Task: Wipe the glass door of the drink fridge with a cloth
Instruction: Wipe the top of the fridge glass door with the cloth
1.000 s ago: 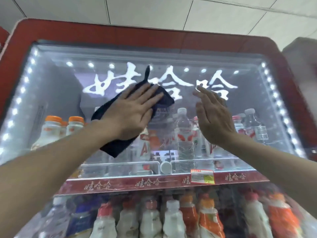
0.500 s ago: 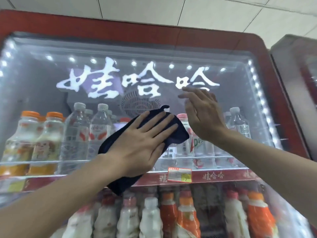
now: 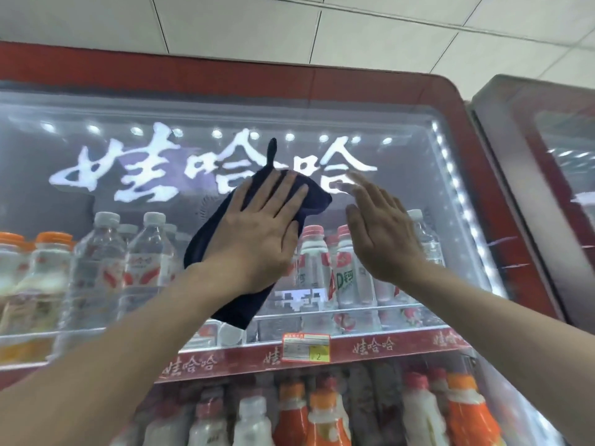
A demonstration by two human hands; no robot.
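The drink fridge has a red frame and a lit glass door with large white characters across its top. A dark navy cloth lies flat against the glass under my left hand, whose fingers are spread and press it onto the door near the middle characters. The cloth's lower end hangs below my wrist, and a thin loop sticks up above my fingers. My right hand is flat and empty, fingers apart, on or just off the glass to the right of the cloth.
Behind the glass stand water bottles, orange-capped juice bottles and red-capped bottles on a shelf with a yellow price tag. More bottles fill the shelf below. A second fridge stands at the right.
My left hand has slid the cloth up the glass, from the shelf level back to the white characters. My right hand stays beside it. The view has shifted slightly.
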